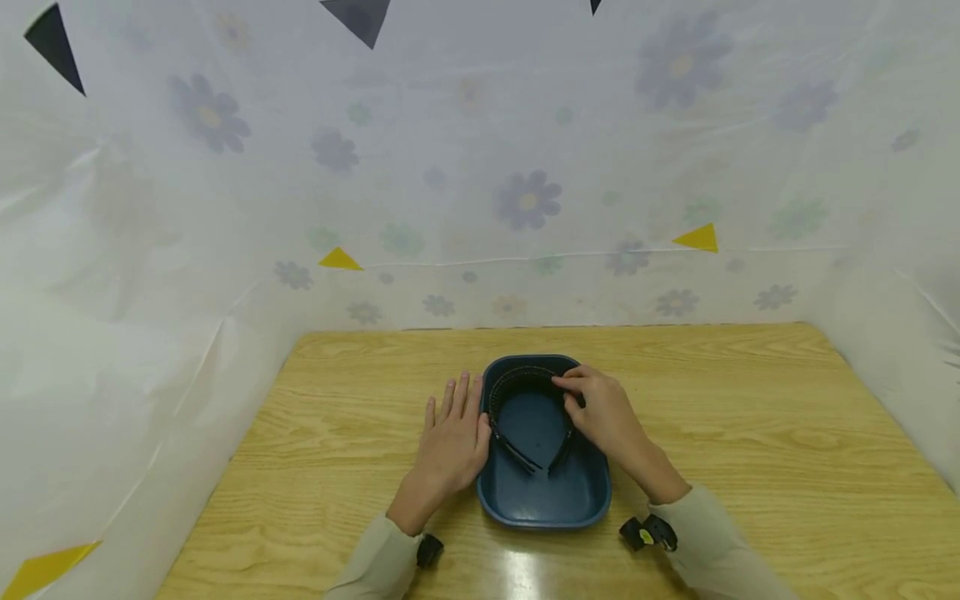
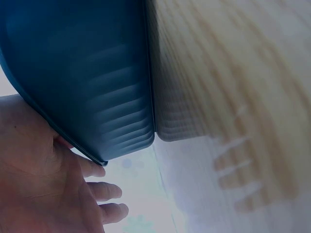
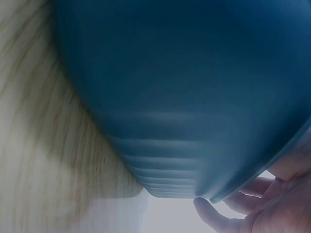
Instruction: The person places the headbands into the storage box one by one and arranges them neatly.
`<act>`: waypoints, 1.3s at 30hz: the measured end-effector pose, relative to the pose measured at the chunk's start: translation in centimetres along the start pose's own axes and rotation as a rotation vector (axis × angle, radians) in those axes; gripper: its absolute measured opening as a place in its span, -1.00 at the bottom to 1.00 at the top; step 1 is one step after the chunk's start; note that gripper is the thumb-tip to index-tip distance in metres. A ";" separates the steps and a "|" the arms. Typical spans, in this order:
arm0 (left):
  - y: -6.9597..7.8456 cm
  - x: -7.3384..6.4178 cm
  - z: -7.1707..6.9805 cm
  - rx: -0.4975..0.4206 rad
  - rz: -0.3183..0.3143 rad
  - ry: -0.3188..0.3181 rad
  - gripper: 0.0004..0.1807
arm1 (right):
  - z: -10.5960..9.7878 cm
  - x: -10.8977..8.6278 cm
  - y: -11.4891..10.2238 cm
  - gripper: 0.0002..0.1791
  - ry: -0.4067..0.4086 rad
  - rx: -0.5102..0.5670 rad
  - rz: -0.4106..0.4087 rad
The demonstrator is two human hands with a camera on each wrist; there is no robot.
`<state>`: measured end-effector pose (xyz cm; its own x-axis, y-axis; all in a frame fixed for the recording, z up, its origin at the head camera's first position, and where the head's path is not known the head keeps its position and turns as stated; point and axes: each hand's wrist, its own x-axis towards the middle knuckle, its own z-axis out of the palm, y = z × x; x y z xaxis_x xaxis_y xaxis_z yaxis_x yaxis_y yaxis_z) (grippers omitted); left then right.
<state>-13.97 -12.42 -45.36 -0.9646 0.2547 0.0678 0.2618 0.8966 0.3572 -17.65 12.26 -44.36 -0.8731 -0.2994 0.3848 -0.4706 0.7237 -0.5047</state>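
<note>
A dark blue rectangular plastic basin (image 1: 543, 508) with rounded corners stands on the table. Inside it a black curved band (image 1: 498, 396) with a line of pale stitching stands on edge, bent into a loop whose two ends come close together towards the front. My right hand (image 1: 609, 417) reaches over the basin's right rim and pinches the band at its upper right between thumb and fingers. Against the left rim lies my left hand (image 1: 452, 442), back up, fingers straight and spread. In both wrist views the basin's ribbed outer wall hides the band.
The wood-grain table (image 1: 345, 400) extends around the basin on every side. Behind it hangs a pale sheet (image 1: 450, 200) printed with flowers, with yellow and black triangles on it. A black strap (image 1: 648, 532) is at the right cuff.
</note>
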 end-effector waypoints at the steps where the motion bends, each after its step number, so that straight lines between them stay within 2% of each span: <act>1: 0.0 0.0 0.0 0.000 -0.001 -0.001 -0.35 | 0.0 0.0 0.0 -0.69 -0.001 0.002 -0.003; 16: -0.2 0.0 0.1 0.005 0.004 0.010 -0.35 | 0.2 0.2 0.1 -0.69 -0.010 -0.008 -0.012; 39: -0.2 0.1 0.1 0.003 0.003 0.002 -0.35 | 0.4 -0.1 0.1 -0.70 0.020 -0.068 -0.040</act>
<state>-14.07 -12.52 -45.52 -0.9639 0.2567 0.0704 0.2647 0.8967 0.3547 -17.67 12.13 -44.82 -0.8506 -0.3175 0.4191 -0.4950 0.7522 -0.4350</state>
